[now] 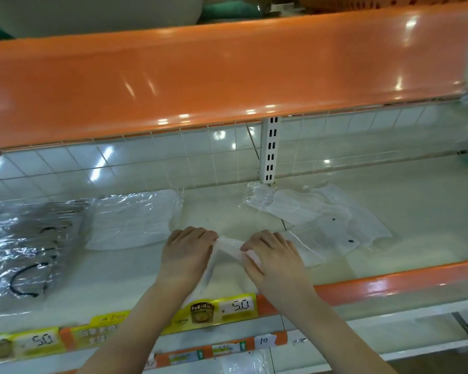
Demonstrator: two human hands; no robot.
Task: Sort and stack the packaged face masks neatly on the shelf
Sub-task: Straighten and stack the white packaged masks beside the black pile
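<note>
Both my hands grip one white packaged face mask (225, 252) just above the cream shelf (389, 201), near its front middle. My left hand (185, 253) holds its left end and my right hand (274, 259) its right end; the pack bends between them. A neat pile of white mask packs (131, 218) lies to the left of my hands. Further left sits a pile of black mask packs (25, 247) in shiny plastic. To the right, loose white mask packs (322, 214) lie scattered and overlapping.
An orange shelf (227, 71) overhangs above. A slotted white upright (270, 149) stands at the tiled back wall. The front edge carries an orange lip (403, 282) and yellow price tags (227, 309). A lower shelf holds more plastic packs (243, 363).
</note>
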